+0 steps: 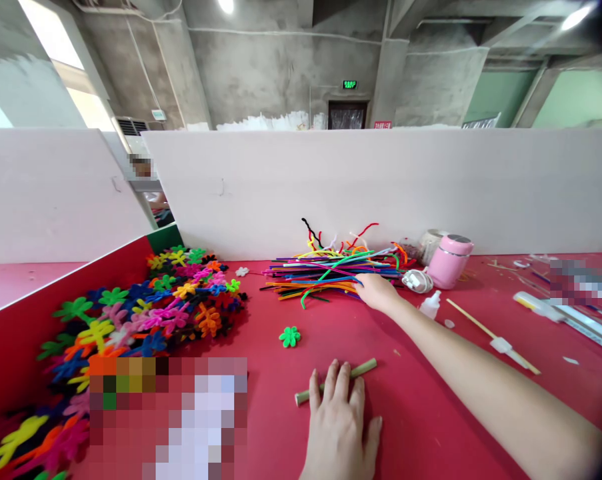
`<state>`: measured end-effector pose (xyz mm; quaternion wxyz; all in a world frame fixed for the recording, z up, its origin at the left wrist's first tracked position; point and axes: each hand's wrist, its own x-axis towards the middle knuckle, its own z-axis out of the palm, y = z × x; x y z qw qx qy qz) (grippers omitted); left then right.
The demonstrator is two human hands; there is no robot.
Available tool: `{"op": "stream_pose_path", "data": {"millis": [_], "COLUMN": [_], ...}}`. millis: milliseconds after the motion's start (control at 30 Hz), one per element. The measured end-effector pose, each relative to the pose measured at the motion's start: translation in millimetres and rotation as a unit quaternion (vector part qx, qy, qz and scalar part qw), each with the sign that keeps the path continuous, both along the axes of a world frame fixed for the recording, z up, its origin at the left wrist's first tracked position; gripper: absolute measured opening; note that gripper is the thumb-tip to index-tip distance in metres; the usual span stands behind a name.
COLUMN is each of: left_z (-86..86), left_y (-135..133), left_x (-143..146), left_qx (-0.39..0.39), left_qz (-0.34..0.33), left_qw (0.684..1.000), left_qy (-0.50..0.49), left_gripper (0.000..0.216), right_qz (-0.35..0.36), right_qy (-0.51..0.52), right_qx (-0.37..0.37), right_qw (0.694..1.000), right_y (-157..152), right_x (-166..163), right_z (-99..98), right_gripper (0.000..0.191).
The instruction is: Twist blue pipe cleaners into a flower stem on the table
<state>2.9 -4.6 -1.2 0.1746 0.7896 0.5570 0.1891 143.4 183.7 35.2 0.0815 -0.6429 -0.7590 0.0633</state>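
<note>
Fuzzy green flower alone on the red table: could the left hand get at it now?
Likely yes: the left hand lies over a slender pale-green stick, and nothing visible blocks the way to the flower, ahead and leftward.

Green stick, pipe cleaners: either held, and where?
The left hand lies over the green stick at its middle, not closed around it. The right hand touches the pipe cleaners at their near right side; any grip is hidden.

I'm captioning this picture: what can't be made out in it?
Head view:
Middle of the stick: hidden by the left hand.
Whether the right hand holds any pipe cleaners: its back hides the fingers' ends.
Left forearm: cut off by the bottom edge.
Lower-left patch: pixelated.
Red sign: lettering too small.
</note>
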Motion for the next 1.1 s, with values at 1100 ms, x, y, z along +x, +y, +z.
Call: {"op": "stream_pose_path", "data": {"millis": [1100], "left_z": [-12.8], "left_y": [3.4], "left_x": [0.7], "left_qx": [0.112], "left_qz": [0.033], "left_qw": [0.980], "left_qy": [-0.163], "left_gripper": [0.035], "right_qz": [0.058], "right_qy": [0.083], "right_qx": [0.128], "right_qw": [0.987], "right_y": [-53.2], "right_x": [-3.6], "right_z": [4.9], "right_gripper": [0.026]}}
